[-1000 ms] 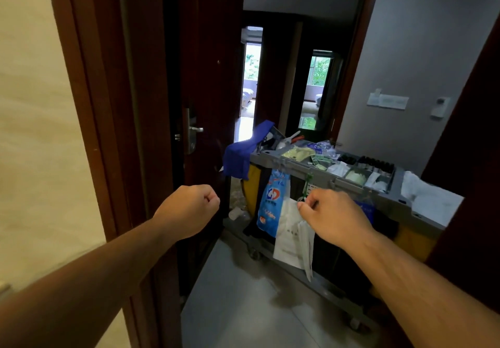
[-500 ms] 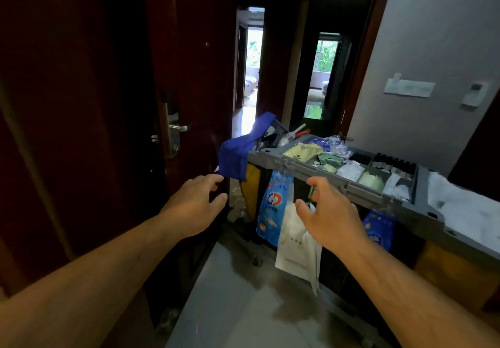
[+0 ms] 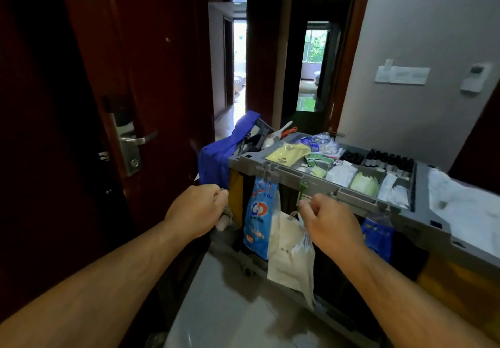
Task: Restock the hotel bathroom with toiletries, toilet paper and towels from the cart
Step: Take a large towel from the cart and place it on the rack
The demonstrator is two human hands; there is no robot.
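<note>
Hallway: dark door (image 3: 151, 77) being seen left, cart (image 3: 351, 198) being parked beside it | toiletries (image 3: 364, 184) being carried in cart's top tray | left hand (image 3: 198, 209) being curled at blue cloth (image 3: 216, 163) hem, grip untellable | right hand (image 3: 330, 220) being curled at white bag (image 3: 289, 247) top, grip untellable

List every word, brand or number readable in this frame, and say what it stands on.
"10": on the blue-and-white bag hanging from the cart; its logo and other print are too blurred to read.
Too small to read: the emblem and line of print on the yellow packet.
Blurred, unreadable: print on the white bag, green sachets and dark blue bag.
</note>
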